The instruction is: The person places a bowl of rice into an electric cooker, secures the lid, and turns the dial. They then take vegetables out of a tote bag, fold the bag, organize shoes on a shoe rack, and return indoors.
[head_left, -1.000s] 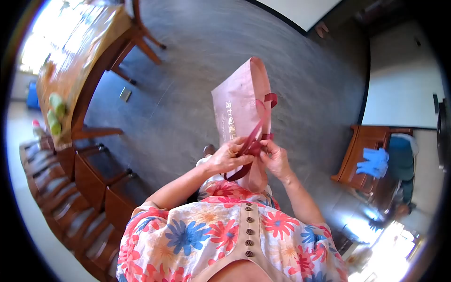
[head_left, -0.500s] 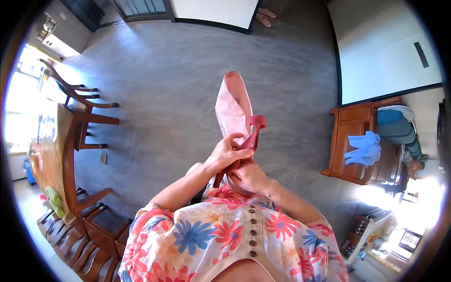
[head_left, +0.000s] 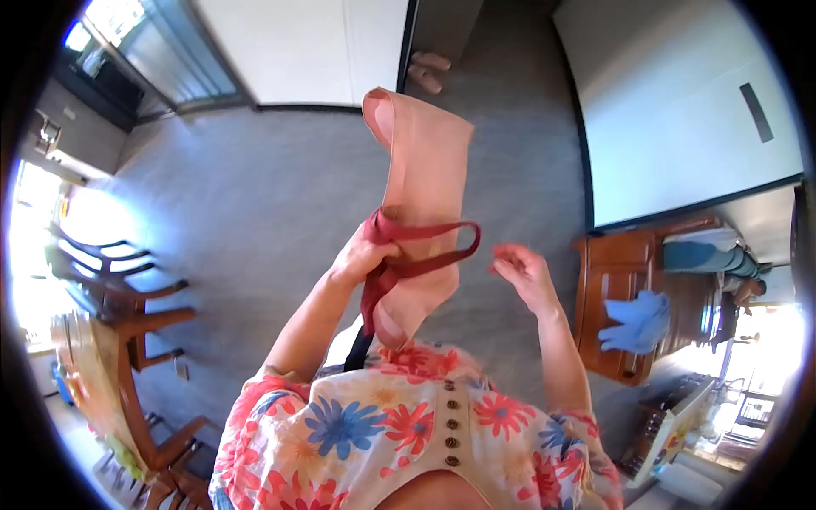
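Observation:
A long folded pink cloth piece [head_left: 429, 166] hangs in front of my body, one upper corner curled over. Its exact kind is not clear. Dark red straps [head_left: 433, 230] cross its lower half, and one makes a loop towards the right. My left hand [head_left: 367, 255] is closed around the straps at the cloth's left edge. To the right of the loop, my right hand [head_left: 523, 270] is in the air, apart from the cloth, with its fingers loosely bent and nothing visible in them.
On the right stands a wooden chest [head_left: 616, 280] with a blue cloth [head_left: 636, 323] on it. A wooden table [head_left: 98, 374] and chairs [head_left: 140, 319] are at the left. Pink shoes [head_left: 425, 78] lie on the grey floor [head_left: 280, 178] by the doorway.
My right hand has let go and moved out to the right. The pink cloth has opened wider, and the red strap now forms a loose loop. The view has turned slightly.

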The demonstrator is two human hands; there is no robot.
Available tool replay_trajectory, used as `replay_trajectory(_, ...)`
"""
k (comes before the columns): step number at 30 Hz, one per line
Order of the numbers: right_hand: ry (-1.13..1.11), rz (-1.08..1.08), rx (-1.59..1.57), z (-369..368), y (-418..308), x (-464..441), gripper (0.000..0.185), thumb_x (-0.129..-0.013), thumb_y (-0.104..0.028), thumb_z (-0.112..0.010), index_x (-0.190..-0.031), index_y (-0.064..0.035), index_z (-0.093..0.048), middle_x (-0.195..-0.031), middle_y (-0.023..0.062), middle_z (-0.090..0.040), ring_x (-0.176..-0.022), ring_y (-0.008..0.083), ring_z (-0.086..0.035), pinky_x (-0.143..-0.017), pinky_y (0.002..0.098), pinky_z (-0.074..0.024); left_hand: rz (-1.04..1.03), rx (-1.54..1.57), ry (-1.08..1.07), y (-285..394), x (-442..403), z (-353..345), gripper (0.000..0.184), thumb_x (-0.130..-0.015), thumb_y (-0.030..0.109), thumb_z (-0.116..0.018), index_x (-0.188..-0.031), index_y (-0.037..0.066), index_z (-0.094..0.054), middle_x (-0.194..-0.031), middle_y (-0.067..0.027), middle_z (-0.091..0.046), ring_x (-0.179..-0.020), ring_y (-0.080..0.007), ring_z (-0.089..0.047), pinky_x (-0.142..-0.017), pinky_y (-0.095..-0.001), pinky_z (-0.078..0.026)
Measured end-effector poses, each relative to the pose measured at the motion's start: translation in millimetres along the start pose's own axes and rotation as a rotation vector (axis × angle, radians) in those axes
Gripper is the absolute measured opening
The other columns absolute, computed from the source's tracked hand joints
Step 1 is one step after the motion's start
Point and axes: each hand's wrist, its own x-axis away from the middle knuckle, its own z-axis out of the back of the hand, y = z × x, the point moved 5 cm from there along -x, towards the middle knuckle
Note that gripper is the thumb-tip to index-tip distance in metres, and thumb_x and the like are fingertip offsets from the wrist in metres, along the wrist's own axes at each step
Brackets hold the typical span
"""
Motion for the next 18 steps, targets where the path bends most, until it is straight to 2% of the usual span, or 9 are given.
replay_trajectory(3,0.186,-0.063,-0.063,73,6,-34,0.031,-0.081,-0.019,-0.056,-0.107,-0.0025,-0.050,-0.089,0.0039,-0.059,-0.085,0.0130,-0.056,-0.069,0.0241,-0.0443,0.106,0.138,-0.084,28,-66,-7,0.046,-0.059,-0.007,-0.051,-0.105,0.000,-0.051,-0.090,-0.0060,-0.057,-0.081,-0.0156,-0.055,-0.070,-0.0261,-0.045)
replay_trajectory(4,0.196,-0.061,-0.158,91,12,-43,0.039,-0.081,-0.024,-0.055,-0.113,-0.0037,-0.046,-0.099,0.0073,-0.057,-0.094,0.0157,-0.053,-0.071,0.0272,-0.0442,0.185,0.179,-0.081,32,-87,-7,0.045,-0.055,-0.011,-0.051,-0.099,-0.002,-0.054,-0.089,-0.0097,-0.059,-0.083,-0.0204,-0.057,-0.071,-0.0289,-0.049)
replay_trajectory(7,0.242,0.033,-0.447,132,12,-85,0.046,-0.080,-0.026,-0.057,-0.118,-0.0038,-0.043,-0.109,0.0087,-0.053,-0.101,0.0173,-0.050,-0.076,0.0318,-0.0440,0.194,0.162,-0.245,50,-153,-22,0.045,-0.056,-0.008,-0.050,-0.100,-0.001,-0.054,-0.093,-0.0072,-0.058,-0.087,-0.0175,-0.055,-0.074,-0.0270,-0.045)
replay_trajectory(9,0.256,-0.073,-0.543,164,55,-140,0.060,-0.076,-0.037,-0.061,-0.122,-0.0057,-0.039,-0.107,0.0058,-0.054,-0.098,0.0140,-0.051,-0.075,0.0285,-0.0438,0.184,0.163,-0.250,68,-190,-45,0.042,-0.057,-0.007,-0.053,-0.098,-0.001,-0.056,-0.093,-0.0078,-0.059,-0.088,-0.0185,-0.055,-0.078,-0.0269,-0.043)
replay_trajectory(11,0.168,-0.114,-0.632,182,64,-178,0.065,-0.073,-0.039,-0.063,-0.123,-0.0056,-0.037,-0.106,0.0046,-0.054,-0.096,0.0130,-0.051,-0.076,0.0272,-0.0437,0.258,0.170,-0.204,76,-224,-67,0.042,-0.057,-0.007,-0.054,-0.099,-0.001,-0.056,-0.094,-0.0079,-0.059,-0.088,-0.0189,-0.055,-0.080,-0.0275,-0.042)
replay_trajectory(13,-0.027,-0.057,-0.705,191,30,-217,0.062,-0.074,-0.033,-0.065,-0.121,-0.0034,-0.038,-0.107,0.0050,-0.054,-0.094,0.0142,-0.052,-0.079,0.0281,-0.0438,0.229,0.146,-0.203,72,-273,-79,0.038,-0.063,-0.003,-0.059,-0.100,-0.001,-0.056,-0.095,-0.0079,-0.058,-0.089,-0.0186,-0.054,-0.083,-0.0294,-0.041)
replay_trajectory(15,-0.010,-0.094,-0.659,221,13,-254,0.056,-0.074,-0.023,-0.064,-0.120,-0.0018,-0.038,-0.106,0.0059,-0.054,-0.094,0.0153,-0.053,-0.080,0.0290,-0.0438,0.195,0.042,-0.113,73,-315,-85,0.036,-0.066,0.001,-0.061,-0.101,-0.001,-0.055,-0.095,-0.0073,-0.059,-0.089,-0.0181,-0.054,-0.083,-0.0303,-0.040)
replay_trajectory(16,0.000,-0.112,-0.634,238,5,-271,0.054,-0.075,-0.019,-0.063,-0.119,-0.0010,-0.038,-0.106,0.0064,-0.054,-0.093,0.0158,-0.053,-0.081,0.0295,-0.0438,0.084,0.090,-0.046,80,-336,-96,0.033,-0.069,0.005,-0.063,-0.101,-0.002,-0.055,-0.093,-0.0076,-0.059,-0.087,-0.0166,-0.054,-0.081,-0.0297,-0.041)
replay_trajectory(18,0.089,-0.197,-0.592,285,-3,-315,0.047,-0.075,-0.010,-0.060,-0.116,-0.0010,-0.042,-0.105,0.0089,-0.055,-0.094,0.0175,-0.054,-0.081,0.0306,-0.0445,0.087,0.090,-0.027,96,-377,-108,0.034,-0.069,0.005,-0.062,-0.102,-0.002,-0.054,-0.093,-0.0081,-0.059,-0.086,-0.0162,-0.054,-0.079,-0.0292,-0.042)
